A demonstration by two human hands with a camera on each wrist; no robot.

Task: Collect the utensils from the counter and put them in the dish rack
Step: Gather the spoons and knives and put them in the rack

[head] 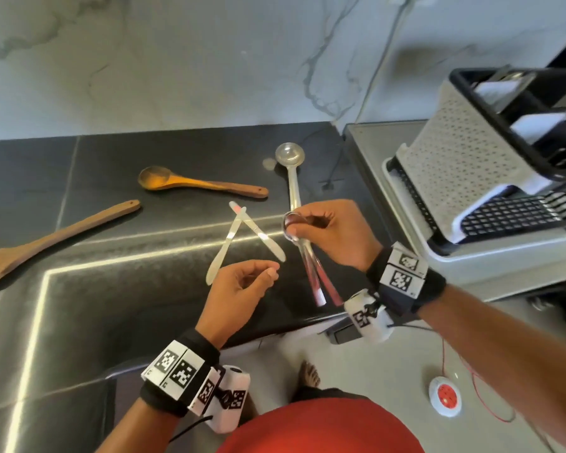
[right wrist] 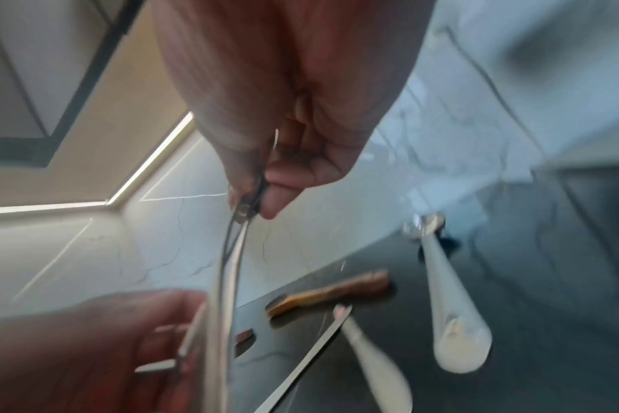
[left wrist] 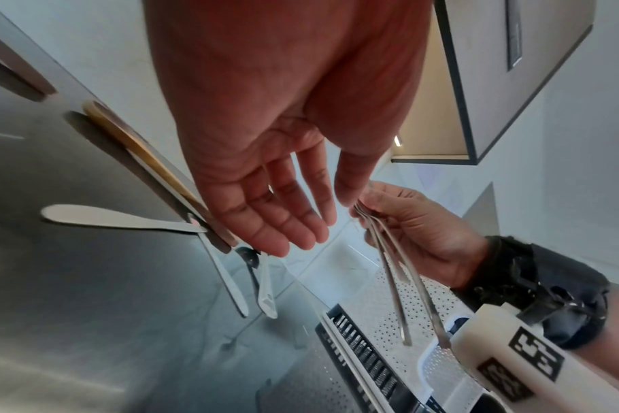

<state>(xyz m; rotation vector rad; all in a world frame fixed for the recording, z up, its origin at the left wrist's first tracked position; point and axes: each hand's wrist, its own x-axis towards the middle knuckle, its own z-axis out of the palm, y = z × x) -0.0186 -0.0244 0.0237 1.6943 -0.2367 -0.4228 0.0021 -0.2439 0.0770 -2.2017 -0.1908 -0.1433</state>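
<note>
My right hand (head: 304,223) grips a bundle of steel spoons (head: 311,273) by their bowl ends above the dark counter (head: 111,305), and their handles hang down towards me. The same spoons (left wrist: 396,282) show in the left wrist view and again as spoons (right wrist: 230,251) in the right wrist view. My left hand (head: 268,271) hovers just left of them, fingers relaxed and empty, near two crossed table knives (head: 242,223). A steel ladle (head: 290,155), a wooden spoon (head: 190,183) and a wooden spatula (head: 46,240) lie on the counter.
The dish rack (head: 464,178), white perforated plastic with black trays, stands to the right on a grey drainboard (head: 366,152). A marble wall backs the counter. A red and white round device (head: 445,400) with a red cable lies on the floor.
</note>
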